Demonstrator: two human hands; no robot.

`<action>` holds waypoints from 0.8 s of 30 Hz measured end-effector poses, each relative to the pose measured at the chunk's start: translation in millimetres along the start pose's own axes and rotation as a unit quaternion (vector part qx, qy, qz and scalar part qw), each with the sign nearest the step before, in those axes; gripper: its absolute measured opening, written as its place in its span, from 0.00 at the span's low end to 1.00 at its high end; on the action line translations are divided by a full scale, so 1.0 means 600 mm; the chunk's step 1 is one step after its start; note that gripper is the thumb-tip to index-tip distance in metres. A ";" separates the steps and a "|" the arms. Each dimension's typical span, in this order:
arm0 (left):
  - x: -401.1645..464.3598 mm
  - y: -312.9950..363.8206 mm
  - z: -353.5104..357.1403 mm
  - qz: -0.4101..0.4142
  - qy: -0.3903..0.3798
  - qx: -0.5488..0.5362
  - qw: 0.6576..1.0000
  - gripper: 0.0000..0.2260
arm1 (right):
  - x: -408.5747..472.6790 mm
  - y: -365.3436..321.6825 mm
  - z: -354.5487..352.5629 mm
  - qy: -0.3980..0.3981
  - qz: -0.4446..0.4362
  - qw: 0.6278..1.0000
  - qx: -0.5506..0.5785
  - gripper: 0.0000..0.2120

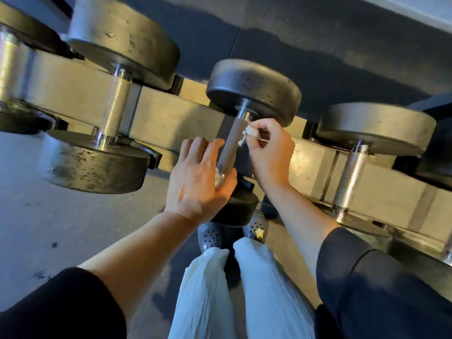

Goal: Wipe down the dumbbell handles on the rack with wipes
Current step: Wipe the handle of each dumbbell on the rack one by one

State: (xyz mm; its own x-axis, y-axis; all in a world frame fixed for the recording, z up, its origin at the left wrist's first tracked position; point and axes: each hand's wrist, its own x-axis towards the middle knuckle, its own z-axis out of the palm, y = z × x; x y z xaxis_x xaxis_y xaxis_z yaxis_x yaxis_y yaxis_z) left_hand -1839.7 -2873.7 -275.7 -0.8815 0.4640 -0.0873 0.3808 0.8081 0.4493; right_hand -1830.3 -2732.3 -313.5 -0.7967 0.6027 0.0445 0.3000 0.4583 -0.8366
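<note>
R hand [269,148] grip pinches crumpled white wipe [247,134] vs dull grey handle [230,145]; L hand [198,177] released.

We count three round black rubber-headed dumbbells with knurled steel handles fully in view [115,104] [231,140] [352,172], a fourth cut off at the left edge [12,69]. One crumpled white wipe [247,134]. Two black perforated clogs [211,234] [256,228].

No text, label, brand or number can be read anywhere in the head view. The round black rubber dumbbell heads [254,90] show only small pits, and the yellow star charm [258,233] on the black perforated clog below them carries no letters.
</note>
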 end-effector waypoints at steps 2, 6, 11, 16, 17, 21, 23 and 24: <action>0.002 0.000 0.000 -0.002 -0.004 0.008 1.000 0.27 | -0.004 0.001 -0.001 -0.022 0.006 1.000 0.001 0.05; 0.004 -0.003 0.001 0.000 -0.006 0.027 1.000 0.25 | -0.030 0.001 -0.011 -0.091 0.045 0.995 0.014 0.07; 0.003 0.001 0.001 0.007 -0.001 0.016 1.000 0.25 | -0.065 0.008 -0.023 -0.227 0.134 0.957 0.121 0.09; 0.002 0.000 0.001 0.009 -0.010 0.009 1.000 0.24 | -0.030 -0.006 -0.041 -0.107 0.068 0.990 0.069 0.10; 0.002 0.000 0.001 0.006 -0.015 0.010 1.000 0.24 | -0.021 -0.008 -0.039 -0.087 0.050 0.992 0.081 0.11; 0.003 0.001 -0.001 0.002 -0.032 0.019 0.999 0.25 | -0.001 -0.004 -0.013 -0.043 -0.021 0.999 0.021 0.11; 0.004 0.000 -0.002 0.008 -0.030 0.016 0.999 0.24 | -0.005 0.002 -0.006 -0.036 -0.015 0.999 0.032 0.09; 0.005 0.000 -0.002 0.011 -0.028 0.015 0.999 0.24 | -0.013 0.006 -0.006 -0.045 -0.014 0.998 0.042 0.08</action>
State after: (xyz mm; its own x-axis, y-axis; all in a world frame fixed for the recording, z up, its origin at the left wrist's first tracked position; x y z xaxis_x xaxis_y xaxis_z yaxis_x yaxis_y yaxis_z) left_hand -1842.6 -2872.6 -274.5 -0.8561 0.5005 -0.1285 0.4085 0.8079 0.4248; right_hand -1821.3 -2733.1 -315.0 -0.8491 0.5277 0.0236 0.2342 0.4161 -0.8786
